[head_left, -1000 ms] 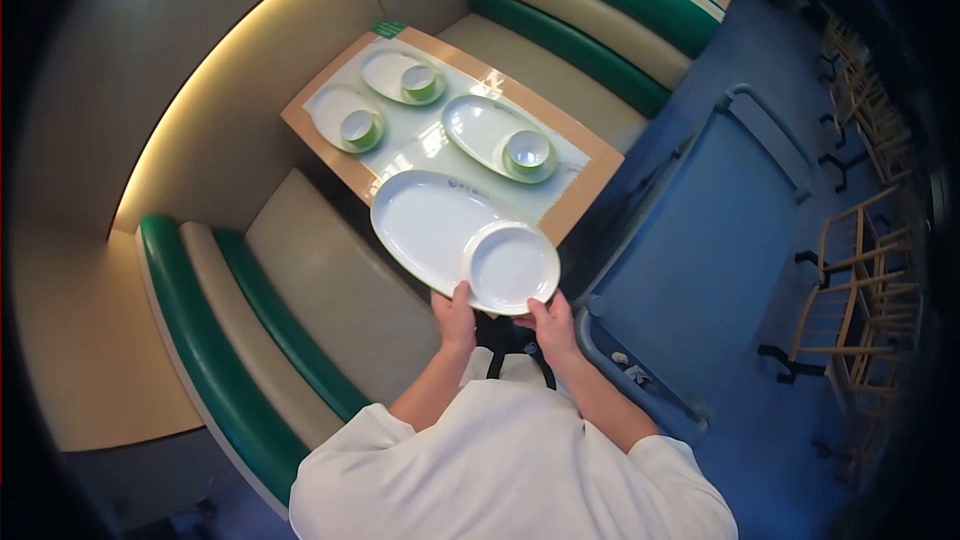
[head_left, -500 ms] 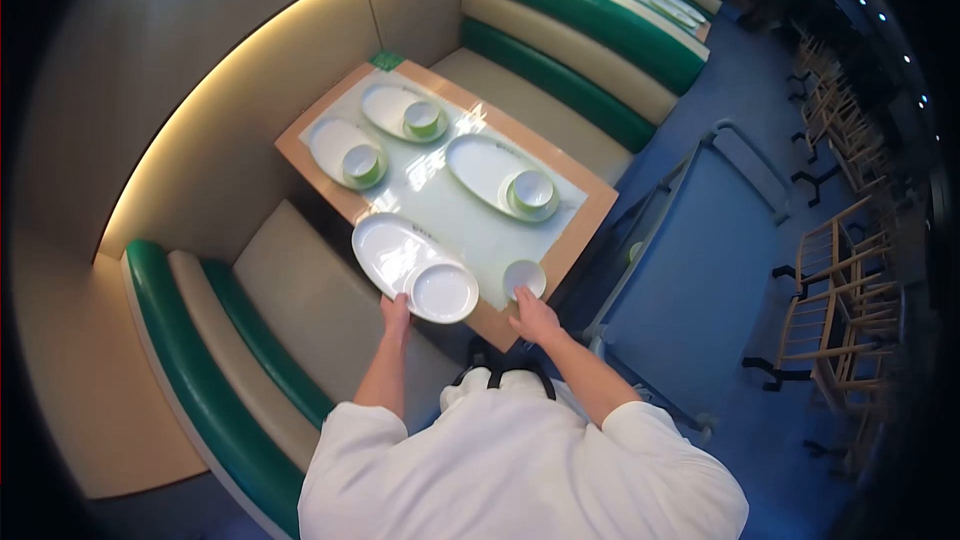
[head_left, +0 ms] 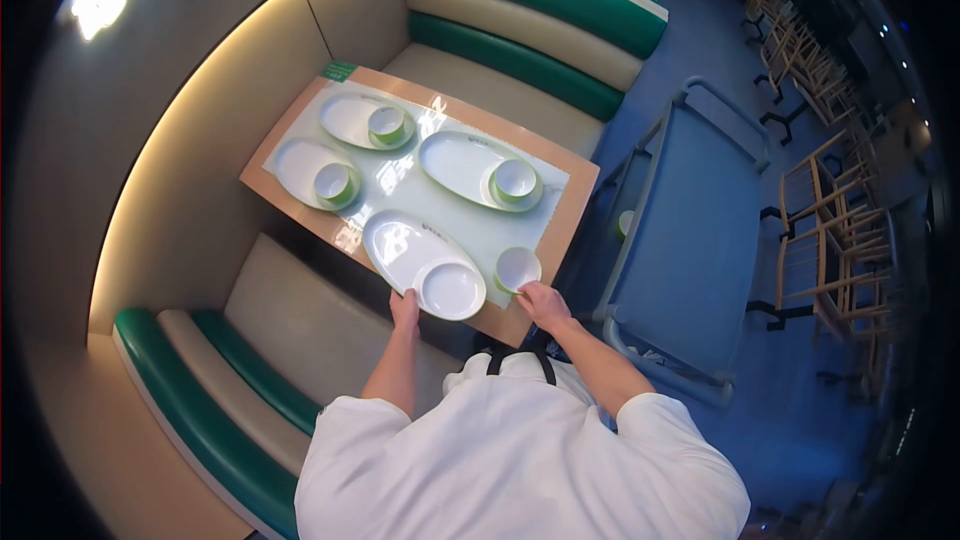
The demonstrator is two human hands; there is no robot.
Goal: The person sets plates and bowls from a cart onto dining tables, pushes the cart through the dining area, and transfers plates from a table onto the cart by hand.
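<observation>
My left hand [head_left: 405, 311] is closed on the near edge of a white oval plate [head_left: 392, 243], thumb by the rim, fingers mostly hidden beneath. On that plate's near end sits a round white saucer [head_left: 450, 290]. My right hand [head_left: 543, 306] pinches the near rim of a small bowl [head_left: 517, 268], white inside and green outside, right of the plate at the table's near corner. Both are over the table [head_left: 571, 202]; whether the plate's near end rests on it I cannot tell. Three other oval plates [head_left: 447, 166] each carry a saucer and a green-and-white bowl [head_left: 515, 179].
A grey-blue cart [head_left: 690, 230] stands right of the table, with a green bowl [head_left: 626, 224] on its lower level. Padded benches [head_left: 305, 280] flank the table. Wooden chairs [head_left: 835, 240] line the far right. A green card [head_left: 337, 71] lies at the table's wall end.
The view has shifted, so the table appears further left. Relative to it, my left hand has moved the oval plate and saucer inward, to the right. My right hand still holds the bowl.
</observation>
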